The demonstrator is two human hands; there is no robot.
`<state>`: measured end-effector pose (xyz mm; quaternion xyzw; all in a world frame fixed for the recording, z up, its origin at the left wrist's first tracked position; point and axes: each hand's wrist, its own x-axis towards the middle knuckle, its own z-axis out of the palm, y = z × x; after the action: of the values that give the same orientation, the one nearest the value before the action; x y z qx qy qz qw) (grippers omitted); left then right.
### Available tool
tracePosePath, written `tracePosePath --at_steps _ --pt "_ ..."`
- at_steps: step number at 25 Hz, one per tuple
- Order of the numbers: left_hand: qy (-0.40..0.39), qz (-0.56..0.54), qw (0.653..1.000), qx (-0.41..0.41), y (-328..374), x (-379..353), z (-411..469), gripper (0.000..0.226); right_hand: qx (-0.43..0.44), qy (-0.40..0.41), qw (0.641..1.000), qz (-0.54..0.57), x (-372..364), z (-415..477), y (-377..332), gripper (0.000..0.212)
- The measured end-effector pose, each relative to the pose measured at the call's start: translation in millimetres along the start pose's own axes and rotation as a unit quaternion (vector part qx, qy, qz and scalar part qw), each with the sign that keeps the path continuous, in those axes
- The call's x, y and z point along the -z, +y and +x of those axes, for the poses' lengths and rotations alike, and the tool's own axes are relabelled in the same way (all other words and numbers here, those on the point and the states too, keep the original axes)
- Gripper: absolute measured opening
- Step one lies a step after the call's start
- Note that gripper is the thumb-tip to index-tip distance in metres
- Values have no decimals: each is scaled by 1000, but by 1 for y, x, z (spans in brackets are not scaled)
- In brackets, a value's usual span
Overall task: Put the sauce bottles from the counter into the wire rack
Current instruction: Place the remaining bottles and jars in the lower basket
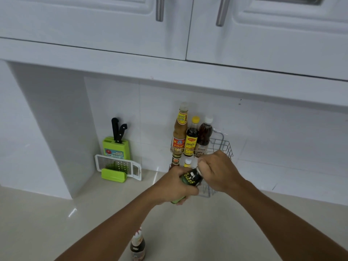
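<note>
Green-labelled bottle [190, 182] tilts neck toward the rack [222, 146], both hands' grips closed on it.

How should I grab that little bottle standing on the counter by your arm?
Take the small bottle around its narrow neck, coming straight down from above. It stands upright on the counter with its cap pointing up, and open space around it.

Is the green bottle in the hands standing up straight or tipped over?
Tipped. The green bottle leans, its top toward the right hand and its bottom low in the left hand.
</note>
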<state>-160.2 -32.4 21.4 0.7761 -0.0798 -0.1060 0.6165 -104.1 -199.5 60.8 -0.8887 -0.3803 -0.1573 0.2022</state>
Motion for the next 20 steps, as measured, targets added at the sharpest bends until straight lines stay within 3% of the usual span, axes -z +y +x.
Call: tracePosePath --at_steps 3,6,9,11,13,17,20 --pt "79 96 991 -42 -3 -7 2 25 -9 57 998 29 -11 -6 5 34" --pt "157 242 954 -79 -2 -10 9 36 13 115 991 67 -14 -1 15 30" --pt "148 239 955 -96 3 4 29 37 -74 111 975 180 -18 2 23 31" --pt "111 194 970 -94 2 16 45 39 -191 54 917 345 -27 4 26 23" --pt "64 196 976 -76 -11 25 58 46 -254 18 850 462 -37 1 34 13" --pt "-31 161 985 54 -74 52 83 76 -333 38 846 416 -65 -10 73 17" --pt "-1 146 977 153 -124 71 99 63 -388 60 859 328 -102 -21 100 18"
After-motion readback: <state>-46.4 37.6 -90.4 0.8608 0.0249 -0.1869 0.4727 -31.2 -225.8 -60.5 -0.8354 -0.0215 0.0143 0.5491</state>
